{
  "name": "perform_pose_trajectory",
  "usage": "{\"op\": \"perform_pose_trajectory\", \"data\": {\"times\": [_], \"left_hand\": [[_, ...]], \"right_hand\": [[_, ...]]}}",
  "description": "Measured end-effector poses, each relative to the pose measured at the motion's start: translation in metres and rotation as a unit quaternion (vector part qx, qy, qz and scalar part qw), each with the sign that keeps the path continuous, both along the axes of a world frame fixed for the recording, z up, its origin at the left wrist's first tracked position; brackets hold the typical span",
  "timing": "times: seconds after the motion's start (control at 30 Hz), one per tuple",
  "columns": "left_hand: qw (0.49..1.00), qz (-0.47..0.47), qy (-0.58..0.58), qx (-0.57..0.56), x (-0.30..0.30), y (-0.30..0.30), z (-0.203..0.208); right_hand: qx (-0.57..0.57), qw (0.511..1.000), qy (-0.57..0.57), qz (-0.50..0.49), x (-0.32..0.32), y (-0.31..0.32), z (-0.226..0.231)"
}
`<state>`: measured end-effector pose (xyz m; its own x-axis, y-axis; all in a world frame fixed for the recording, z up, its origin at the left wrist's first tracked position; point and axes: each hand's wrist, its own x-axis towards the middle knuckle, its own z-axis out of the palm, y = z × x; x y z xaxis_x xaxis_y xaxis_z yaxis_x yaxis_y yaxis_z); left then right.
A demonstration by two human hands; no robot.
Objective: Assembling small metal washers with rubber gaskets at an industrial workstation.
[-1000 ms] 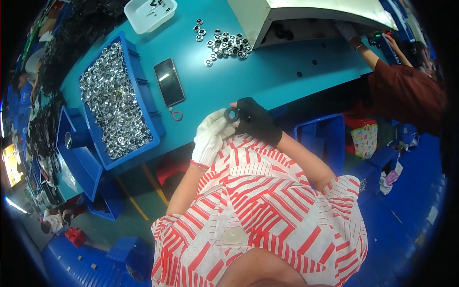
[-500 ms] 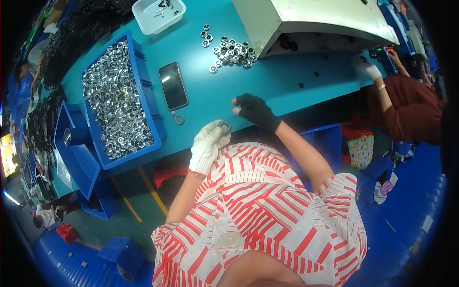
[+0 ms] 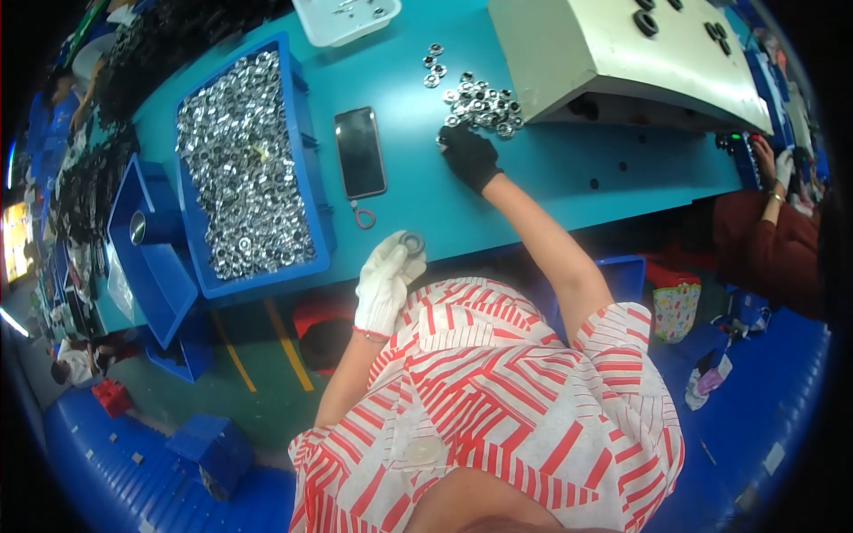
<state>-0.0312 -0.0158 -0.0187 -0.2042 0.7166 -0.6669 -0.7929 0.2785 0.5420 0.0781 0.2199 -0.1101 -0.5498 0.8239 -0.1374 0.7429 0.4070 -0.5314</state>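
Note:
My left hand (image 3: pixel 384 282), in a white glove, grips a grey ring-shaped part (image 3: pixel 411 242) upright between thumb and fingers, just off the near table edge. Farther out, my right hand (image 3: pixel 471 158) wears a black glove with bare fingertips. It reaches down at the near left edge of a loose pile of shiny metal ring parts (image 3: pixel 484 105). Its fingers are bunched, and a small metal ring part (image 3: pixel 442 140) shows at the fingertips; the rest of the grip is hidden by the glove.
To the left a blue crate (image 3: pixel 322 253) is full of shiny metal parts, with a phone (image 3: pixel 361 153) beside it. A white tray (image 3: pixel 342 35) and a cream metal housing (image 3: pixel 613 53) stand at the back. At the far right a co-worker's gloved hand (image 3: pixel 783 169) shows.
My right hand has moved forward from near the table edge to the metal pile. The left hand still holds the grey ring part. The whole view has shifted somewhat.

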Motion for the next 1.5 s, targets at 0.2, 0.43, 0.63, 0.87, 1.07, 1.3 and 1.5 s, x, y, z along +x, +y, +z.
{"op": "perform_pose_trajectory", "data": {"times": [0.2, 0.43, 0.63, 0.87, 1.07, 1.3, 1.5], "left_hand": [[0.998, 0.017, -0.045, 0.046, 0.004, 0.016, 0.001], [0.997, -0.005, -0.070, 0.043, 0.023, 0.031, -0.002], [0.994, -0.068, -0.054, 0.069, 0.049, 0.045, 0.013], [0.989, -0.127, 0.062, 0.044, 0.060, 0.045, 0.018], [0.959, -0.153, 0.226, 0.077, 0.068, 0.046, 0.024], [0.946, -0.167, 0.256, 0.108, 0.065, 0.050, 0.017], [0.858, -0.274, 0.429, 0.066, 0.065, 0.058, 0.031]], "right_hand": [[0.064, 0.993, 0.091, 0.029, 0.048, -0.040, 0.000], [-0.182, 0.920, 0.344, -0.040, 0.078, -0.095, 0.076], [-0.057, 0.959, 0.271, 0.065, 0.096, -0.113, 0.102], [0.005, 0.973, 0.228, 0.041, 0.107, -0.122, 0.111], [-0.020, 0.973, 0.228, 0.039, 0.109, -0.138, 0.085], [0.017, 0.972, 0.226, 0.053, 0.110, -0.130, 0.107], [-0.005, 0.980, 0.192, 0.042, 0.108, -0.130, 0.111]]}}
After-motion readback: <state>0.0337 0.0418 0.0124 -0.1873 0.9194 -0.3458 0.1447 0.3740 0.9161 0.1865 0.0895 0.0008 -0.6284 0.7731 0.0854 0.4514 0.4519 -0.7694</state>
